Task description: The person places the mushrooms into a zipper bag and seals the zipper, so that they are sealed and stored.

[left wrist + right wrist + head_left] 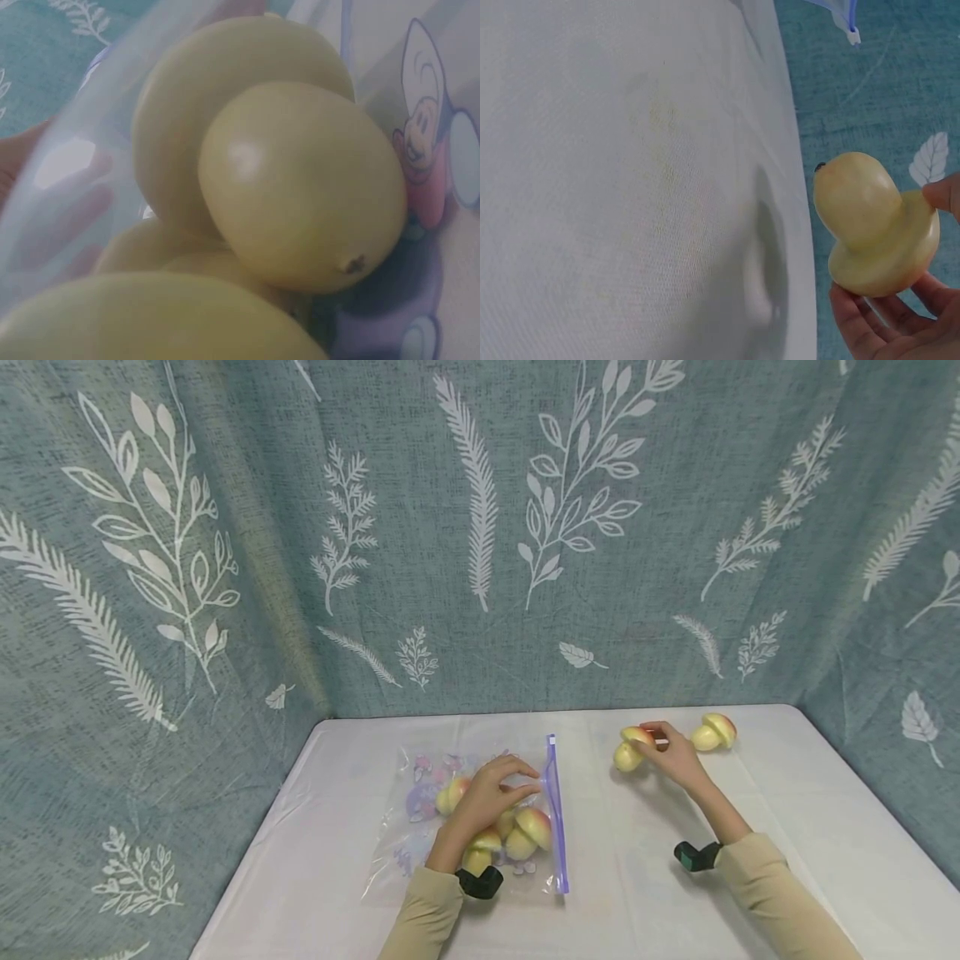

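My right hand (675, 758) holds a yellow mushroom-shaped fruit piece (630, 752) with a red-blushed cap, above the table's back part. In the right wrist view its rounded end with a dark tip points away from the palm, thumb and fingers around the cap. My left hand (491, 789) is over a clear zip bag (390, 852), its curved thumb and fingers at the lip by the purple zip. Inside the bag lie several like pieces (528, 833), partly hidden by that hand; the left wrist view shows them close up (300, 187) under raised film.
Another mushroom-shaped piece (712, 732) lies at the table's back right, just beyond my right hand. The white-covered table (615, 893) ends at a patterned blue-green curtain (420, 527). Cartoon prints (424, 142) mark the bag.
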Motion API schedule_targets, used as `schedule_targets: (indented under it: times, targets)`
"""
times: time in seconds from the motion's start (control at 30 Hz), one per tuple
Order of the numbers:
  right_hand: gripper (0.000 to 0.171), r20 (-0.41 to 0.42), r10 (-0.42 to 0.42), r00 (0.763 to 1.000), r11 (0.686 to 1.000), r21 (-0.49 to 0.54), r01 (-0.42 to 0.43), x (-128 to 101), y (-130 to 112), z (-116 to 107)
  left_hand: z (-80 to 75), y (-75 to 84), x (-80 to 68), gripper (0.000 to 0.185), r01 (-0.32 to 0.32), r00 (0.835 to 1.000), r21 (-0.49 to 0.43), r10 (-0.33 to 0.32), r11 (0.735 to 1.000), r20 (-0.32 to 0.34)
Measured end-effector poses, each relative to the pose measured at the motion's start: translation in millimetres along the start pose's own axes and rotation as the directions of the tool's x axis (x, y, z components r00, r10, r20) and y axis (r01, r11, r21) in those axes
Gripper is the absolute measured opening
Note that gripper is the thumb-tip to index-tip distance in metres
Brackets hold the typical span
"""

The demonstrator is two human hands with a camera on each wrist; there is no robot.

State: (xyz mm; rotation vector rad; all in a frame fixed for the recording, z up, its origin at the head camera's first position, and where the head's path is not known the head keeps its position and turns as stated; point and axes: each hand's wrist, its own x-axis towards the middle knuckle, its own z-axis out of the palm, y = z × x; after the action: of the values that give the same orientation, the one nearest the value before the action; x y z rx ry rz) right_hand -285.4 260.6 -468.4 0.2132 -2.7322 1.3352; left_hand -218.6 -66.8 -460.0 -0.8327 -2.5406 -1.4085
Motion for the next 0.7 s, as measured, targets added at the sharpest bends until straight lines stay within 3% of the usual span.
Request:
schedule_targets:
  times: [0.27,0.7]
  targets:
    - [0.051,0.014,-0.015,1.000,0.999,0.036,0.015,-4.8,-1.8,1.8,0.4,0.6,-1.1,0.021,-0.006,1.000,-0.007,0.006,1.000,-0.006]
    - [0.053,0.050,0.037,0.998,0.998,0.053,-0.039,-15.1,-5.2,5.7,0.6,0.1,0.0,0.021,-0.016,1.000,0.001,0.016,1.000,-0.003]
